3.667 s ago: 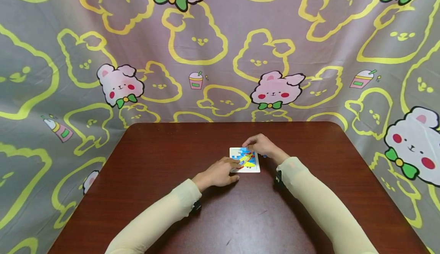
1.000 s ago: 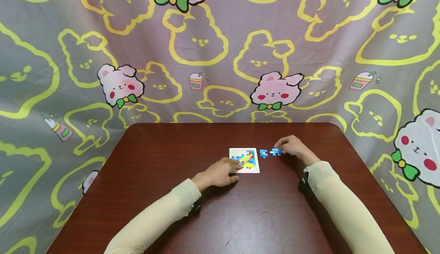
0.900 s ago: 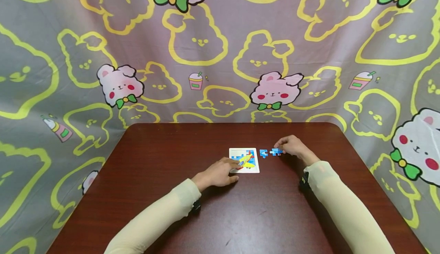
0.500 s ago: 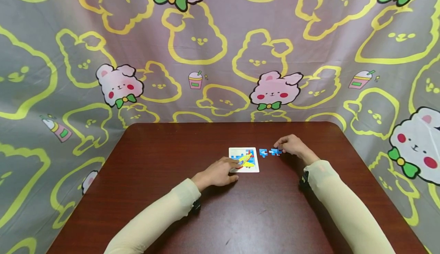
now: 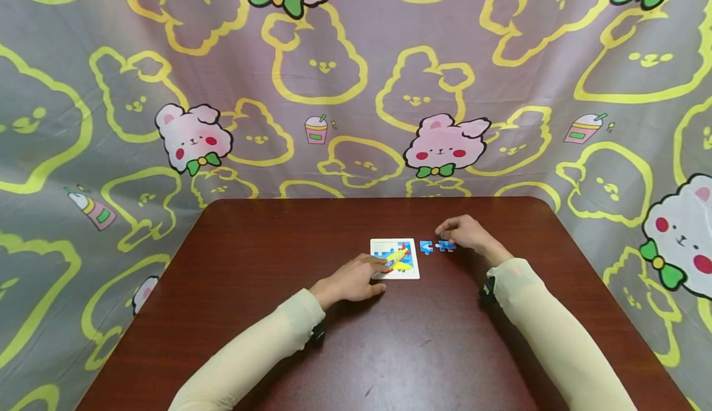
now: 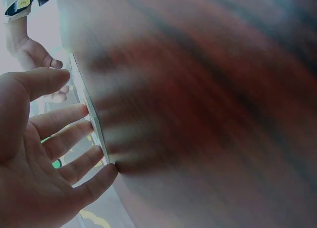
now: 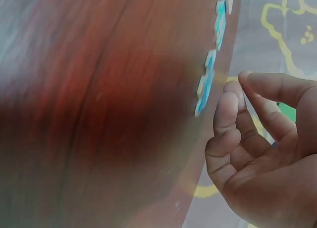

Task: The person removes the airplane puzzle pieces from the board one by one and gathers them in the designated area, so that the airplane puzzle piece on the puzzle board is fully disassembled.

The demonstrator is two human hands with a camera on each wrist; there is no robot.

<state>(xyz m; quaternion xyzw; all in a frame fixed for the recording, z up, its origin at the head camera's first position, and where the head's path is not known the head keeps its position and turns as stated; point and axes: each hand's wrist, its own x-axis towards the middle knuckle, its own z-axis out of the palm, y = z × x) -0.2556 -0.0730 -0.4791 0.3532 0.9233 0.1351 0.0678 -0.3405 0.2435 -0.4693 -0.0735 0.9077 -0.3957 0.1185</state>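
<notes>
A small jigsaw puzzle with a white frame (image 5: 411, 277) and a yellow airplane picture lies flat on the table; part of its upper area shows bare backing. My left hand (image 5: 353, 278) rests its fingertips on the puzzle's left side, fingers spread and fairly straight, covering that part. Right of the frame lie a blue puzzle piece (image 5: 426, 248) and, farther right, another blue piece (image 5: 445, 246). My right hand (image 5: 470, 233) hovers just above the farther piece with fingers loosely bent. In the right wrist view, the thumb and fingertips are close together, with nothing visible between them.
The puzzle lies on a dark reddish-brown table (image 5: 267, 238). Behind it and at both sides hangs a grey curtain (image 5: 356, 28) with yellow outlines and rabbit faces. Both wrists carry dark straps, the left one (image 5: 317, 333) below the sleeve cuff.
My right hand has left the puzzle's top edge, where blue now gives way to bare backing, and moved right. It then lifted slightly left off the farther piece. My left hand stays put.
</notes>
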